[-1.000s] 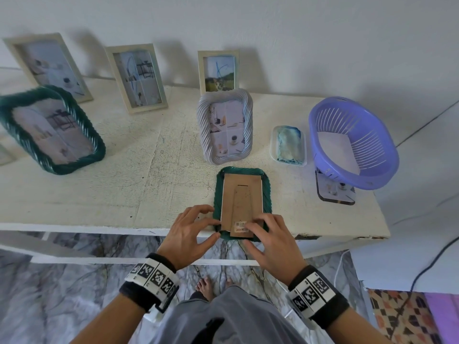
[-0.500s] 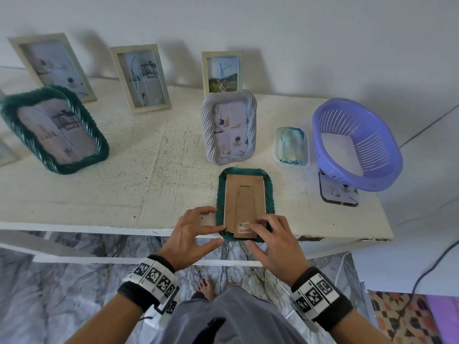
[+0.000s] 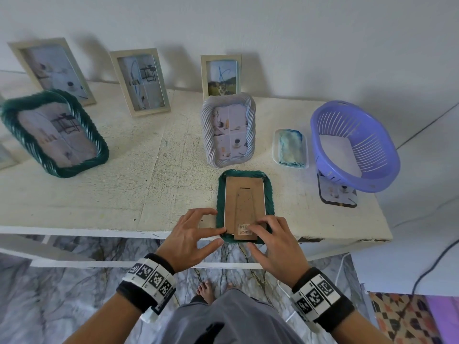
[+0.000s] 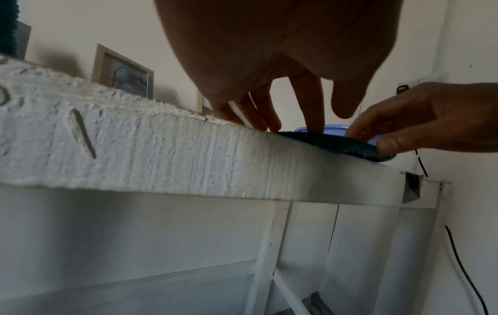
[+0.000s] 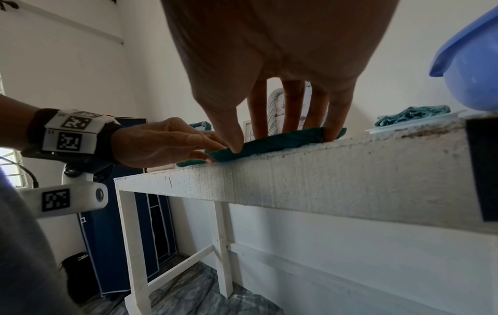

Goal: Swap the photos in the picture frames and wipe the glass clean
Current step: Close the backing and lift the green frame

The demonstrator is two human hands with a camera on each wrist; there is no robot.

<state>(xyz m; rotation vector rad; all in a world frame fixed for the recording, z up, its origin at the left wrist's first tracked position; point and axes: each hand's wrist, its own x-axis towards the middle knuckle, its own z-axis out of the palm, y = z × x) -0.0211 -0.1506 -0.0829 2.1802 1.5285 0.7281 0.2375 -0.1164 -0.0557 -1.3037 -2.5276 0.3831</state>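
Little has moved: both hands stay at the near end of the face-down green frame [image 3: 244,206]. Left hand [image 3: 191,234] fingers, relaxed, touch its left edge; right hand [image 3: 275,244] fingers press flat on the backing board [image 3: 244,202], gripping nothing. The frame's long axis runs away from the bench [image 3: 124,182] edge.

No text reads clearly; the barcode sticker [image 3: 244,227] on the cardboard backing [image 3: 244,202] is too small.
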